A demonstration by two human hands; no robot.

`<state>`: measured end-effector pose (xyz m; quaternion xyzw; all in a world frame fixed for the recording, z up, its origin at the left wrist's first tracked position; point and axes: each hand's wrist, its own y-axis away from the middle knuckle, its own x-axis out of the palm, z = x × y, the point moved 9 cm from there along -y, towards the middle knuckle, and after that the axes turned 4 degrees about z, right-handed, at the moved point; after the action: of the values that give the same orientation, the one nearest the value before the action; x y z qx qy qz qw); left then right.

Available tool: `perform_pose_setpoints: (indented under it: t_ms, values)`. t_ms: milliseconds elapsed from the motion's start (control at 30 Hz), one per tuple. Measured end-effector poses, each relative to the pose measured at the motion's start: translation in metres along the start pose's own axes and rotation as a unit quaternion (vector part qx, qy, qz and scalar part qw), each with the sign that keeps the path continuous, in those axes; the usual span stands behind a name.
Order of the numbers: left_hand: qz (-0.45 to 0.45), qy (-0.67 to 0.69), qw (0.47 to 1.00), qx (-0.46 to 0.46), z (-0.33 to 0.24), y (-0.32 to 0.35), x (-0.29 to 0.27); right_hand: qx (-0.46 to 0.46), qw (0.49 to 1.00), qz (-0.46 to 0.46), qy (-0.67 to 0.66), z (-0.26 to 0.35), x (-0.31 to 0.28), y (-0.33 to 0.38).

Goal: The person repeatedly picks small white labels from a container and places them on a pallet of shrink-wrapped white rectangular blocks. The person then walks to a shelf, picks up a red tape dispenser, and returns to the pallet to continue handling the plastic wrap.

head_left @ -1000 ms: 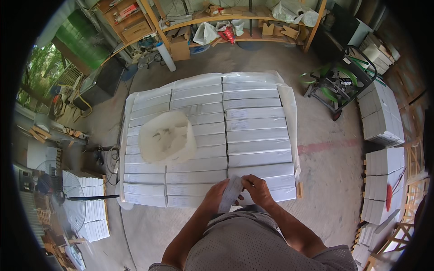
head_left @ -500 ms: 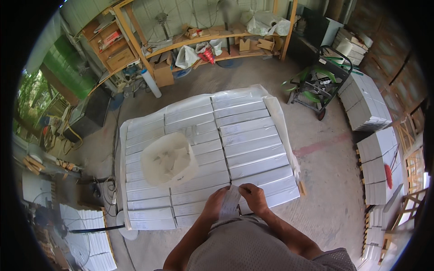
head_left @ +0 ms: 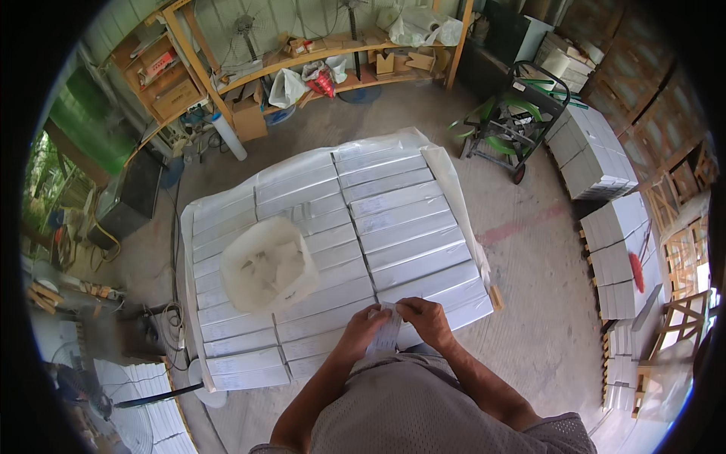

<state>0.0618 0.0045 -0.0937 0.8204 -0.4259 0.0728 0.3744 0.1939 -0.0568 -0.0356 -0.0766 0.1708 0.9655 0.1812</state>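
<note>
Both hands meet over a small white slip [head_left: 384, 333], a strip of paper or a stack of labels, held just above the near edge of a big pallet-like stack of white boxes [head_left: 393, 227]. The left hand [head_left: 364, 327] pinches the slip from its left side, fingers closed on it; the right hand [head_left: 425, 318] closes on its upper right end, thumb and fingers together on the paper. The slip hangs between them, roughly upright, close to the person's chest. Whether it is one sheet or several I cannot tell.

The boxes lie flat in neat rows and two main columns, wrapped underneath in clear plastic sheet [head_left: 454, 189] that folds out at the far right corner. On the left column sits an open translucent bag [head_left: 266, 265], mouth up, with small pale pieces inside, too blurred to identify.

As for progress: the box tops show no slips that I can make out, so the work with the slip looks to be at an early point, the paper in hand and not yet put anywhere. That is a judgement only; the tops are too small to read closely.

Farther out, a hand truck [head_left: 522, 113] with green strapping stands on the concrete floor at the right, more box stacks [head_left: 597, 151] beyond it, and wooden shelves [head_left: 302, 60] line the far wall.
</note>
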Motion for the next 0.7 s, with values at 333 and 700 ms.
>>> perform_pose_setpoints:
  t_ms: [333,700]
  values:
    - [-0.015,0.022,0.999,0.023,-0.017,0.015,0.0,0.058,0.947,0.167,-0.268,-0.017,0.022,-0.003]
    - [-0.088,-0.089,0.991,0.041,-0.029,0.022,-0.008,0.144,0.954,0.163,-0.207,-0.037,0.027,-0.015]
